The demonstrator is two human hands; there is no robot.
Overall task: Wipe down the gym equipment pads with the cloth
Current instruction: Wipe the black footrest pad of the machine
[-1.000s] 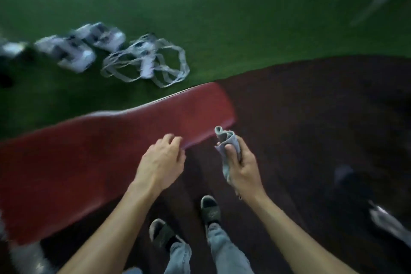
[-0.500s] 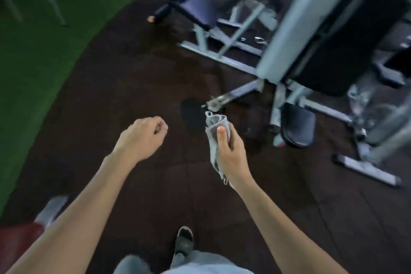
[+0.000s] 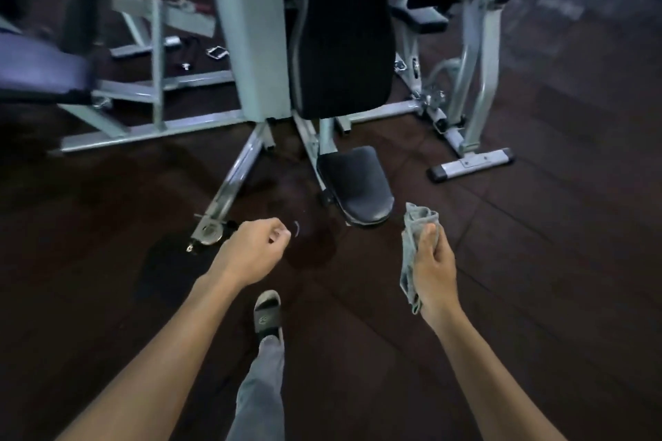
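A crumpled grey cloth is gripped in the right hand, right of the frame's centre. Just above it in the frame, a black seat pad and a tall black back pad are seen on a grey machine frame. The left hand is loosely curled at centre, empty.

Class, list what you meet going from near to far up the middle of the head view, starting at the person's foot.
Sandalled foot → small black seat pad → tall black back pad.
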